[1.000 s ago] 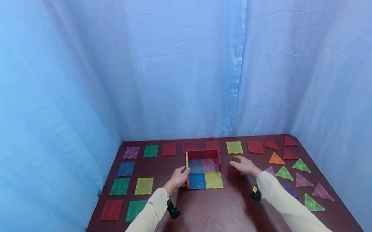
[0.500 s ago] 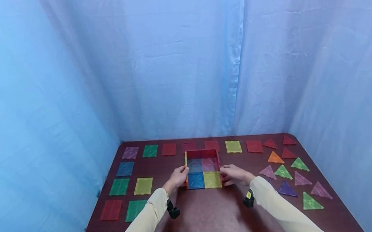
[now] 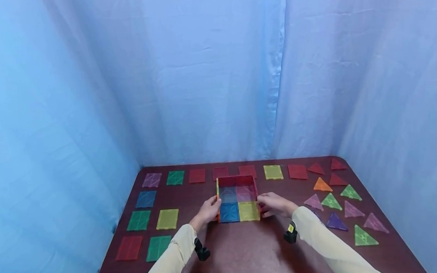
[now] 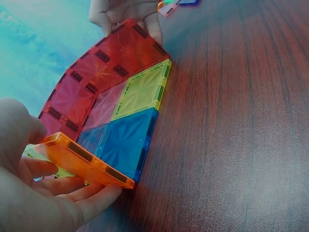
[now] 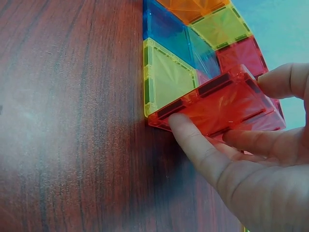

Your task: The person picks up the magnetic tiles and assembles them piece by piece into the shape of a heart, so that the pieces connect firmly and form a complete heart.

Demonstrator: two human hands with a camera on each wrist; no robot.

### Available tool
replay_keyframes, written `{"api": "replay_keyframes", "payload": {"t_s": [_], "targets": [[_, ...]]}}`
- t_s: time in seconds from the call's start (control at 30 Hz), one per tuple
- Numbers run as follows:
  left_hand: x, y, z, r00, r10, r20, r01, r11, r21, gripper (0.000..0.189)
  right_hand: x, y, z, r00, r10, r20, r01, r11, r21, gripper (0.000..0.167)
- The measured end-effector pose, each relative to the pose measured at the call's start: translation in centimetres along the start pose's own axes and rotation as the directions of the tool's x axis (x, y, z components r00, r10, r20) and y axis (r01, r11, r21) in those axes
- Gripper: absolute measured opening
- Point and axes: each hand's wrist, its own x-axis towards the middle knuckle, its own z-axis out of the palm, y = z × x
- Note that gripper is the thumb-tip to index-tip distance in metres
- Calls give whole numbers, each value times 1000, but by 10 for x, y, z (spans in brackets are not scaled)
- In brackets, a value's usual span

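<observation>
On the table (image 3: 242, 257), your tile box (image 3: 247, 180) stands near the middle: four floor tiles (image 4: 126, 145), six wall tiles (image 5: 222, 26) on three sides, front open. Your left hand (image 3: 206, 210) is part-closed, thumb and fingers gripping the orange tile (image 4: 79, 162); your right hand (image 3: 276, 204) likewise grips the near red tile (image 5: 224, 106). Recommended: press both sides inward evenly, lower edges flush, without lifting. Loose count: twelve squares (image 3: 167, 219); eleven triangles (image 3: 336, 221) plainly seen, apparently another partly behind your right sleeve (image 3: 331, 239).
</observation>
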Motion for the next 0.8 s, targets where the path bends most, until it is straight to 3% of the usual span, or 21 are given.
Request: {"api": "replay_keyframes", "payload": {"t_s": [0.27,0.57,0.8], "targets": [[2,3,1,1000,-15,0,15,1000,8,62,1,-3,-2,1000,21,1,-21,1000,-14,59],[7,2,6,1000,-14,-10,14,1000,2,62,4,1,-6,998,41,-42,-41,999,12,50],[6,2,4,1000,3,-1,-3,999,50,62,4,1,-7,997,45,-57,-45,999,6,51]]}}
